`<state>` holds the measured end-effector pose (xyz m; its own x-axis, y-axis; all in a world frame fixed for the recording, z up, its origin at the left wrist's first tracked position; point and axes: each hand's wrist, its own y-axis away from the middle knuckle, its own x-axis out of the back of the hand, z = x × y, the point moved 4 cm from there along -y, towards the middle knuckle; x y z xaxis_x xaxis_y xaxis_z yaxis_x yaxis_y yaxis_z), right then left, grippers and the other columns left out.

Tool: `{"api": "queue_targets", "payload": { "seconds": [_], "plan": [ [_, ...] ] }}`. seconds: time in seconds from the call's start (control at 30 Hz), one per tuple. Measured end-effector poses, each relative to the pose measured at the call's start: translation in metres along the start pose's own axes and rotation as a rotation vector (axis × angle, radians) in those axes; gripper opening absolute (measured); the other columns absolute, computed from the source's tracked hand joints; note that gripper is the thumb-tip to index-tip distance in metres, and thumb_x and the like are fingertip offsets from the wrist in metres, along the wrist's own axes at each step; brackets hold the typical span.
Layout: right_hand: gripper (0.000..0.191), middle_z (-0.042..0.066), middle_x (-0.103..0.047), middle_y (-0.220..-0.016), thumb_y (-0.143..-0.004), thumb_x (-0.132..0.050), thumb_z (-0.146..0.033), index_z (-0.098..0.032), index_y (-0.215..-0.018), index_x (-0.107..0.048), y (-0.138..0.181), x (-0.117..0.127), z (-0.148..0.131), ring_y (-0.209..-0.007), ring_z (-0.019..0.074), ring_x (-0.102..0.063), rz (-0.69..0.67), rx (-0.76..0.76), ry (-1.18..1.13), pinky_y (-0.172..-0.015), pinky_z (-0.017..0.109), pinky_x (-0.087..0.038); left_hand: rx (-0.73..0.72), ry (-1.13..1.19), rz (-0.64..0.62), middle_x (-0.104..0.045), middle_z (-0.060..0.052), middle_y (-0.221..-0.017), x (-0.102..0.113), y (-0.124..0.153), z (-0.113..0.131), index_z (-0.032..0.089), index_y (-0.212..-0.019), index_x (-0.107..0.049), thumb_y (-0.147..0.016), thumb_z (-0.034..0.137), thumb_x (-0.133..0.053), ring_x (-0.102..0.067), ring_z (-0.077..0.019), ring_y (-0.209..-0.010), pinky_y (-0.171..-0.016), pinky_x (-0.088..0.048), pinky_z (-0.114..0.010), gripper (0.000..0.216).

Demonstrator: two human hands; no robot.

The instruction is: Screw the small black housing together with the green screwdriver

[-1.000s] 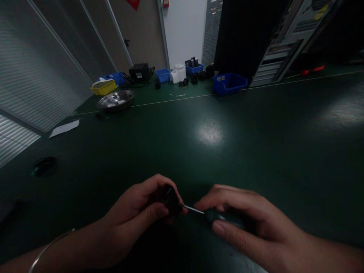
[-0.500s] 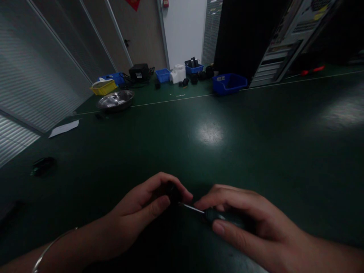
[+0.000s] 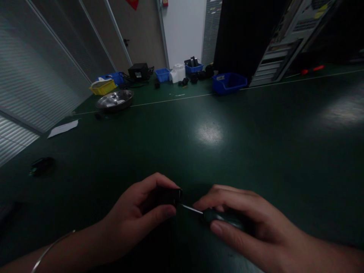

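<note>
My left hand grips a small black boxy part between thumb and fingers, with one end of it facing right. Its exact kind is too dark to make out. My right hand is closed around the dark handle of a screwdriver. The thin metal shaft points left, and its tip lies at the lower right corner of the black part; whether it touches cannot be told. Both hands are low over the green table.
A steel bowl, a yellow bin and a black box with cables stand at the back left. A blue bin sits at the back right. A dark object lies on the left, near a paper sheet.
The black part has turned in my left hand, so more of its boxy side and its end show. The left fingers shifted with it. My right hand and the screwdriver barely moved.
</note>
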<state>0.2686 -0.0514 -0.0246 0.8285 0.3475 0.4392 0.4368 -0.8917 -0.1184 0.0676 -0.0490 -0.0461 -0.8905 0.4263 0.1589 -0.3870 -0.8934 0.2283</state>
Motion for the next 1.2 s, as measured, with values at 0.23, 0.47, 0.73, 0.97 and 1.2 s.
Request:
{"api": "queue_targets", "payload": {
  "seconds": [0.23,0.47,0.73,0.97,1.2],
  "plan": [
    [0.025,0.002,-0.076,-0.086,-0.085,-0.065,-0.018,-0.029,-0.106,-0.074,0.014,0.005,0.009,-0.070,0.0193,-0.071,-0.068,0.015,-0.030,-0.062,0.025,-0.057,-0.071,-0.116,0.031,-0.063,0.001,-0.085,-0.001,0.000,0.004,0.025,-0.099,-0.068,-0.085,0.024,-0.070,-0.058,-0.0162,-0.076,-0.067,-0.044,-0.026,0.014],
    [0.018,0.003,-0.075,-0.081,-0.083,-0.064,-0.017,-0.025,-0.096,-0.074,0.012,0.003,0.006,-0.060,0.0182,-0.069,-0.107,0.030,-0.043,-0.055,0.026,-0.055,-0.136,-0.268,0.022,-0.064,0.000,-0.087,-0.001,0.001,0.006,0.026,-0.101,-0.068,-0.085,0.025,-0.069,-0.059,-0.0181,-0.076,-0.067,-0.044,-0.028,0.016],
    [0.017,0.004,-0.077,-0.096,-0.085,-0.065,-0.018,-0.027,-0.097,-0.074,0.013,0.004,0.009,-0.086,0.0219,-0.073,-0.109,0.008,-0.031,-0.064,0.025,-0.057,-0.056,-0.205,-0.108,-0.062,0.000,-0.086,0.000,-0.002,0.004,0.026,-0.102,-0.068,-0.087,0.032,-0.068,-0.058,-0.0184,-0.077,-0.067,-0.044,-0.027,0.016],
    [0.017,0.004,-0.077,-0.098,-0.086,-0.065,-0.019,-0.028,-0.098,-0.073,0.016,0.004,0.009,-0.093,0.0227,-0.072,-0.092,0.007,-0.036,-0.067,0.025,-0.057,0.004,-0.086,-0.213,-0.061,0.001,-0.089,0.001,-0.006,0.002,0.026,-0.105,-0.067,-0.089,0.030,-0.068,-0.057,-0.0170,-0.080,-0.069,-0.046,-0.025,0.016],
    [0.019,0.003,-0.077,-0.092,-0.085,-0.064,-0.017,-0.027,-0.097,-0.074,0.016,0.003,0.009,-0.080,0.0207,-0.073,-0.102,0.005,-0.045,-0.064,0.025,-0.057,-0.106,-0.242,-0.116,-0.063,-0.001,-0.086,0.000,-0.003,0.004,0.025,-0.103,-0.068,-0.088,0.031,-0.067,-0.059,-0.0192,-0.077,-0.067,-0.045,-0.027,0.017]
  ]
}}
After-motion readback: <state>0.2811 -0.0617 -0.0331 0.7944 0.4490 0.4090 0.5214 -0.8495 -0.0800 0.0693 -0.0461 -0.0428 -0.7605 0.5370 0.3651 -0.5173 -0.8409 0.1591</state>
